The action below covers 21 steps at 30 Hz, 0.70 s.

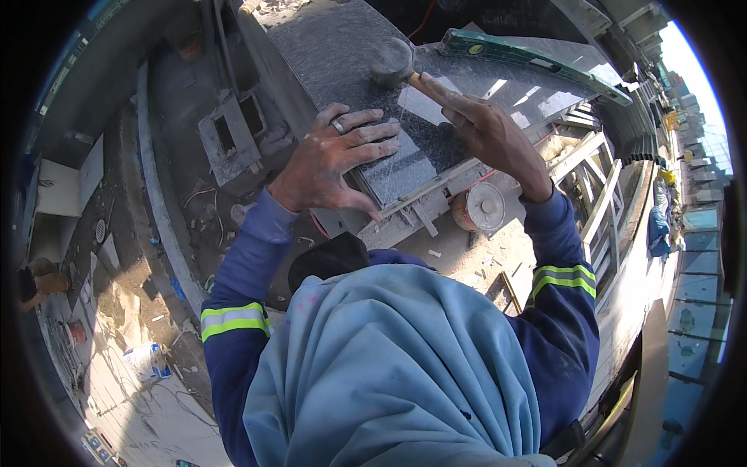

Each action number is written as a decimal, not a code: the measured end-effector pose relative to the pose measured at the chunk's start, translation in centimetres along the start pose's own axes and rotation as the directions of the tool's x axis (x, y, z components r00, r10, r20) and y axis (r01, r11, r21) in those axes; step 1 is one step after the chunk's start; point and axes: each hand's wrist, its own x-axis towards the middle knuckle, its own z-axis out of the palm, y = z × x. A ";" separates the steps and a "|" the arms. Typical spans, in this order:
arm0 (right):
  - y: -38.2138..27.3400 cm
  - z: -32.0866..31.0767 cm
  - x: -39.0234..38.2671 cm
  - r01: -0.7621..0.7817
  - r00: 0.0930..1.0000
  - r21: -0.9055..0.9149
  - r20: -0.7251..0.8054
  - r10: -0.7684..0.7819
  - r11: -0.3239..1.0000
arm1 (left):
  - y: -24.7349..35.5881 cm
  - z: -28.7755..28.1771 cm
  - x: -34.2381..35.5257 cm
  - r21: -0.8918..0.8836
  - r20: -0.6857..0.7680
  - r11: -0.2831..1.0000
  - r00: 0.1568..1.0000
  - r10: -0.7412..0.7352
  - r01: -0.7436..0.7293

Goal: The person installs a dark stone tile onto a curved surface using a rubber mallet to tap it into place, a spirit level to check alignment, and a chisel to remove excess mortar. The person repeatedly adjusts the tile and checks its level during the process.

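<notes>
My right hand (492,134) is wrapped around the wooden handle of a rubber mallet (392,62). The mallet's round grey head is at or just over a dark speckled stone slab (331,48); whether it touches cannot be told. My left hand (348,152), with a ring on one finger, rests spread on the slab's near left corner, its thumb pointing down toward the front edge. A green spirit level (537,65) lies across the far right part of the slab. White dust coats the slab and both hands.
Below the slab's front edge stands a dusty round bucket (484,205) with a lid. A pale metal frame (595,191) is to the right. On the left are a block with rectangular openings (227,142), a long curved-looking rail (148,156) and scattered rubble on the floor.
</notes>
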 end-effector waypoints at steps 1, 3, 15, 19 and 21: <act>-1.3 -1.1 0.6 -0.061 0.997 -0.006 0.036 0.061 0.998 | 0.0 -0.2 0.0 0.004 0.006 1.000 1.000 -0.002 0.002; -1.4 -1.1 0.3 -0.078 0.995 -0.032 0.064 0.080 0.996 | 0.2 -0.3 0.0 0.013 0.019 1.000 1.000 -0.005 0.004; 4.4 -4.5 -4.3 -0.055 0.991 -0.305 -0.132 0.015 0.951 | -2.0 -2.9 2.4 0.071 0.289 0.990 0.947 -0.137 0.122; 10.7 -5.9 -6.2 -0.044 0.997 -0.249 -0.069 0.028 0.968 | -4.6 -0.3 6.0 0.293 0.387 0.944 0.885 -0.260 0.149; 12.4 -6.2 -5.9 0.043 0.998 -0.212 -0.045 -0.053 0.976 | -6.8 0.9 7.9 0.340 0.379 0.916 0.861 -0.339 0.211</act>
